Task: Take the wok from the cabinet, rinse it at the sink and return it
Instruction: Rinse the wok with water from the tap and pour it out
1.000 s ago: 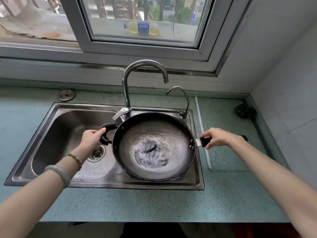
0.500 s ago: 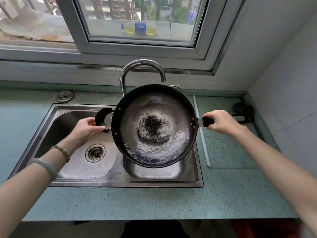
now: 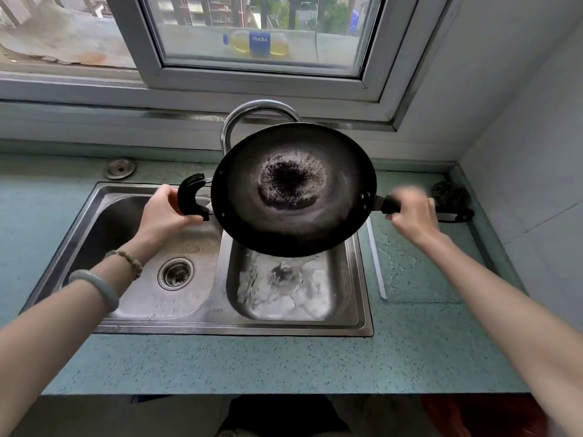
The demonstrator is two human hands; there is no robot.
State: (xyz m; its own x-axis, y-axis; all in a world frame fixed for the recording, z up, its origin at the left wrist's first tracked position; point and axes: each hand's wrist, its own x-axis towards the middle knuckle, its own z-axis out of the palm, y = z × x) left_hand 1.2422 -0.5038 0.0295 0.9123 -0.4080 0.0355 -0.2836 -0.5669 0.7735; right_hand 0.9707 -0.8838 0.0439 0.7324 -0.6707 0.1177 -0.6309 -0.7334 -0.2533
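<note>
While the wok (image 3: 293, 190) hangs tilted between the two hands, far rim raised and near rim low, the step in hand looks like tipping out the rinse water. The left hand (image 3: 164, 216) grips the loop handle (image 3: 189, 198); the right hand (image 3: 413, 216), blurred, is wrapped round the long handle (image 3: 388, 205). The wok seems nearly drained, showing a wet sheen and a dark burnt centre. The small basin (image 3: 344, 285) below, between the hands, holds foamy splashing water; the large basin (image 3: 104, 228) under the left wrist shows only its drain (image 3: 175, 274). Next, I judge, comes a steady two-handed carry to the cabinet, which is out of view.
</note>
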